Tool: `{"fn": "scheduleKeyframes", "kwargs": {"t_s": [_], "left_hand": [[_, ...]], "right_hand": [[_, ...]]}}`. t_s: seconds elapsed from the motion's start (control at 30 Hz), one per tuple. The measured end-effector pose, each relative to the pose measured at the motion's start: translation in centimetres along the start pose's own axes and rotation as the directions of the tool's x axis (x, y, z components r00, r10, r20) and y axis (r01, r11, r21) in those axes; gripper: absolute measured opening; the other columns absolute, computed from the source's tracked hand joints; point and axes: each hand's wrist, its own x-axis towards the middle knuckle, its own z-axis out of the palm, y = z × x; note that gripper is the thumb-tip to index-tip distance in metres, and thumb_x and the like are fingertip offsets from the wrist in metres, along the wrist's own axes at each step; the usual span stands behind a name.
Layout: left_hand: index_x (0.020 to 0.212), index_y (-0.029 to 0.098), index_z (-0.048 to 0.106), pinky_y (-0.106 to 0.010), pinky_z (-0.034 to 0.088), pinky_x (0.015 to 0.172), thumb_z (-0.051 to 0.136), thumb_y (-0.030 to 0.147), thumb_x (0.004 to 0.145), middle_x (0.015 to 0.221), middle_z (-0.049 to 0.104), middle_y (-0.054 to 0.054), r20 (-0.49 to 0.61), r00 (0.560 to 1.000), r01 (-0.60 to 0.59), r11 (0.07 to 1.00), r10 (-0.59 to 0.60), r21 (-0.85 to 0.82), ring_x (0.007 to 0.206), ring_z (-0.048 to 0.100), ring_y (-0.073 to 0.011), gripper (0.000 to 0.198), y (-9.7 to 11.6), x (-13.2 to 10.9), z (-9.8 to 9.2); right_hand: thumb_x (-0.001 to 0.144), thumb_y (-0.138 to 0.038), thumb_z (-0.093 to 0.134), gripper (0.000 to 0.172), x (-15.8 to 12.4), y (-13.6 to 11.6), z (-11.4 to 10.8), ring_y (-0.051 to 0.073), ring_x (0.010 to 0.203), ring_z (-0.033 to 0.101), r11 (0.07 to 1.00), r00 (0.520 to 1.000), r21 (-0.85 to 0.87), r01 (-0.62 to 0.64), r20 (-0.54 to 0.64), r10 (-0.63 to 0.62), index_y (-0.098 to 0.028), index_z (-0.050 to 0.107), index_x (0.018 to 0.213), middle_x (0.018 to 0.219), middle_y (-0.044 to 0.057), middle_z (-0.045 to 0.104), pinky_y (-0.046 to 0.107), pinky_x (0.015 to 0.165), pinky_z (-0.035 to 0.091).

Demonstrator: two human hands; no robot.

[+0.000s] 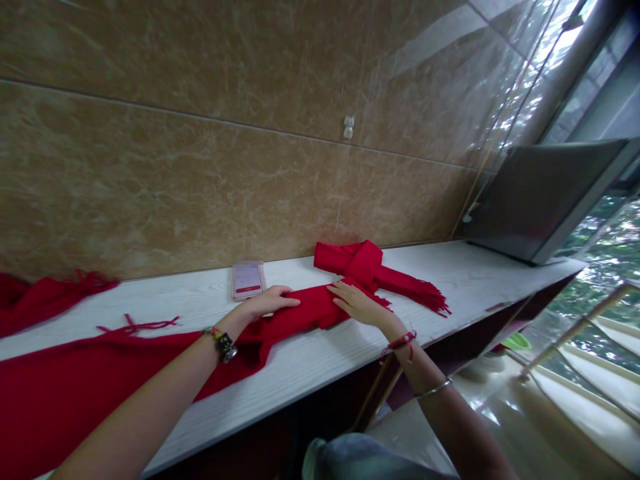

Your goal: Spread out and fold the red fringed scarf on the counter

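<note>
A long red scarf (305,310) lies along the white counter, its middle part folded into a narrow strip and its left part spread wide toward the near left. My left hand (267,302) rests on the upper edge of the strip, fingers stretched out. Further right, my right hand (357,303) lies flat on the same strip with its fingers extended. Just beyond it is a second red scarf (367,263), folded and knotted, with a fringed tail pointing right. The fringed end of the strip meets this knotted scarf.
A phone-like flat object (247,280) lies by the tiled wall. More red fabric (45,300) sits at the far left. A dark grey box-shaped appliance (545,200) stands at the counter's right end. The white counter (480,273) has open shelving below its front edge.
</note>
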Motion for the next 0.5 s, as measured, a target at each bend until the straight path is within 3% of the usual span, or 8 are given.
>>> {"fn": "scheduleKeyframes", "kwargs": {"t_s": [0.1,0.17,0.27,0.33,0.5], "left_hand": [[0.098,0.015,0.056,-0.023,0.042,0.064,0.057,0.047,0.066,0.093,0.063,-0.003,-0.027,0.993,-0.121,0.983,0.118,-0.137,0.080,0.057,-0.0165,0.045,1.0,-0.5,-0.1],[0.106,0.017,0.053,-0.026,0.043,0.072,0.048,0.045,0.074,0.100,0.063,-0.005,-0.044,0.989,-0.146,0.981,0.141,-0.129,0.087,0.058,-0.0183,0.043,0.9,-0.8,0.1],[0.112,0.015,0.051,-0.030,0.041,0.081,0.043,0.035,0.078,0.109,0.061,-0.009,-0.083,0.994,-0.054,0.976,0.073,0.213,0.096,0.056,-0.0210,0.041,0.1,-1.0,0.9],[0.115,0.013,0.050,-0.031,0.038,0.086,0.045,0.033,0.077,0.115,0.057,-0.013,-0.087,0.996,0.026,0.886,0.016,0.463,0.102,0.054,-0.0228,0.043,-0.4,-1.5,1.3],[0.132,0.016,0.033,-0.044,0.037,0.085,0.043,0.051,0.077,0.116,0.055,-0.019,-0.072,0.988,0.145,0.687,-0.134,0.712,0.104,0.053,-0.0310,0.066,0.6,-3.1,1.6]], "right_hand": [[0.090,-0.030,0.032,0.043,-0.5,1.0,0.0,0.020,0.125,0.033,1.000,1.000,0.025,-0.009,0.028,0.009,-0.014,0.040,0.129,0.134,0.014,0.039,0.041,0.102,0.029],[0.091,-0.029,0.031,0.043,-0.7,1.5,-0.2,0.019,0.127,0.028,0.999,0.999,0.043,0.001,0.049,-0.003,-0.013,0.039,0.130,0.136,0.014,0.036,0.042,0.104,0.026],[0.091,-0.028,0.030,0.042,-0.8,1.7,-0.5,0.018,0.128,0.025,0.998,0.997,0.061,0.029,0.074,-0.033,-0.016,0.039,0.130,0.136,0.011,0.037,0.044,0.106,0.021],[0.091,-0.027,0.029,0.042,-0.8,1.8,-0.5,0.017,0.128,0.025,0.997,0.995,0.071,0.044,0.086,-0.050,-0.018,0.038,0.130,0.136,0.009,0.038,0.044,0.106,0.019],[0.091,-0.025,0.029,0.042,-0.6,1.7,-0.6,0.017,0.128,0.027,0.996,0.989,0.077,0.055,0.135,-0.065,-0.014,0.038,0.130,0.135,0.011,0.039,0.042,0.107,0.017]]}}
